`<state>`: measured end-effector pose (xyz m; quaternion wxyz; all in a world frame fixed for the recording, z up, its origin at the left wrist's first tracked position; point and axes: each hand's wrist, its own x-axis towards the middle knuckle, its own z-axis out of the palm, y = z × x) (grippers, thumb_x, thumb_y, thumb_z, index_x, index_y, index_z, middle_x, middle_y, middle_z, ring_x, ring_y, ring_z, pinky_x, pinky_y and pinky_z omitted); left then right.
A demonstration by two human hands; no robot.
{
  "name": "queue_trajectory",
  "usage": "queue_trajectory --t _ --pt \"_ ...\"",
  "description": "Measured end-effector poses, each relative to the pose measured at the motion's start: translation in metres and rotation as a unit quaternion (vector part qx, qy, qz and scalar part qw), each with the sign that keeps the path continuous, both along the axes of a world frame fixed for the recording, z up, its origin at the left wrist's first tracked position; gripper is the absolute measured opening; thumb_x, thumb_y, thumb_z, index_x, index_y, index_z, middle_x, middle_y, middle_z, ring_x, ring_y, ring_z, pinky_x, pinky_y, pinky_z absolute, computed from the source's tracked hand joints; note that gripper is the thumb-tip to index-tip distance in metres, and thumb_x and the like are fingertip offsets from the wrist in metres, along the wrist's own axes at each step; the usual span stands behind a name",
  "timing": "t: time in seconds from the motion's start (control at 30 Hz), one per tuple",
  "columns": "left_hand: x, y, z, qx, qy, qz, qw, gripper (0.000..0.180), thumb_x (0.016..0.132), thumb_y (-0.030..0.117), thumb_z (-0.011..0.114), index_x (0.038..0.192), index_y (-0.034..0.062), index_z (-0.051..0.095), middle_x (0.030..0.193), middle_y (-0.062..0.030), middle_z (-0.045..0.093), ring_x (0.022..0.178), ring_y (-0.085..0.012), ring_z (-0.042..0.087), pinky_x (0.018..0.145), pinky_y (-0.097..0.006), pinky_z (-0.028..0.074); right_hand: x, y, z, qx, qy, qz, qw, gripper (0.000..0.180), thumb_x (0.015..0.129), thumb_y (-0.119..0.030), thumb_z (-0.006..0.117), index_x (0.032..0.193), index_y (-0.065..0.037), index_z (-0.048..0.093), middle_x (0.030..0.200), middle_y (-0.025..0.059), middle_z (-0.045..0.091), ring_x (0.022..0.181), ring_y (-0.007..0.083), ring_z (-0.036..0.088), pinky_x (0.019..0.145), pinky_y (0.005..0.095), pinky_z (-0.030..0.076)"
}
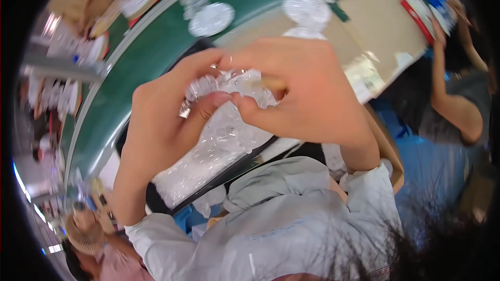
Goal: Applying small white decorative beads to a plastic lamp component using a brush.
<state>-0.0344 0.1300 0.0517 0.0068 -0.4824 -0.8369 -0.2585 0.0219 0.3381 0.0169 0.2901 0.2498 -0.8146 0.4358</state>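
My left hand [156, 125] and my right hand [307, 91] are raised close to the camera and meet on a small clear, faceted piece that looks like cut glass or crystal-like plastic [229, 86]. Both hands pinch it with thumb and fingers. A slim tan stick-like part [273, 81] shows under my right fingers. Below the hands lies a black tray [156, 200] filled with several more clear sparkling pieces [208, 156]. Pale grey sleeves cover my forearms.
A green table surface [156, 57] carries two round clear ornaments [211, 18] [307, 8]. A brown cardboard box [380, 31] stands at the right. Another person's arm [448, 93] reaches up at the far right. A person with a straw hat [86, 234] is at lower left.
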Motion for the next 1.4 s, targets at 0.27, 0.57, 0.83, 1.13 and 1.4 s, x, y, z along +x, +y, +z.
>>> queue_trajectory --t 0.27,0.57,0.83,1.13,1.4 --pt "0.025 -0.101 -0.023 0.092 0.072 0.286 0.951 0.031 0.084 0.007 0.073 0.115 0.0071 0.068 0.071 -0.0072 0.065 0.055 -0.0187 0.059 0.054 -0.027 0.046 -0.02 -0.065 -0.026 -0.236 -0.075 0.096 0.964 0.063 0.1 -0.044 0.03 0.109 0.006 0.066 0.12 0.0281 0.062 0.077 0.0197 0.059 0.064 0.0276 0.047" --pt "0.021 -0.126 -0.043 0.148 0.105 0.3 0.937 0.023 0.078 0.003 0.077 0.1 0.004 0.073 0.066 -0.0052 0.062 0.051 -0.0144 0.054 0.047 -0.025 0.04 0.008 -0.091 -0.042 -0.316 -0.253 0.148 0.902 0.036 0.101 -0.033 0.044 0.087 -0.001 0.056 0.089 0.0187 0.057 0.067 0.0241 0.063 0.056 0.0309 0.054" --pt "0.019 -0.128 -0.034 0.078 0.045 0.239 0.967 0.023 0.08 -0.009 0.067 0.102 -0.0156 0.065 0.083 -0.0228 0.07 0.067 -0.0228 0.07 0.059 -0.029 0.054 -0.006 -0.1 -0.059 -0.193 -0.14 0.273 0.932 0.029 0.062 0.012 0.072 0.087 0.0 0.062 0.091 0.0221 0.067 0.064 0.0283 0.068 0.055 0.0332 0.057" --pt "0.023 -0.128 -0.034 0.094 0.065 0.191 0.975 0.021 0.082 -0.009 0.065 0.101 -0.0188 0.062 0.087 -0.0259 0.069 0.065 -0.028 0.07 0.058 -0.031 0.055 -0.006 -0.097 -0.059 -0.208 -0.128 0.26 0.934 0.026 0.061 0.009 0.071 0.083 -0.002 0.061 0.086 0.0175 0.069 0.065 0.0279 0.066 0.056 0.0349 0.055" --pt "0.014 -0.129 -0.051 0.205 0.119 0.156 0.959 0.037 0.06 -0.014 0.071 0.097 -0.0155 0.066 0.07 -0.0161 0.065 0.046 -0.0175 0.046 0.042 -0.027 0.032 -0.006 -0.092 -0.063 -0.154 -0.113 0.304 0.933 0.025 0.064 0.005 0.075 0.086 0.0 0.063 0.089 0.0199 0.069 0.066 0.0287 0.067 0.056 0.0346 0.055"
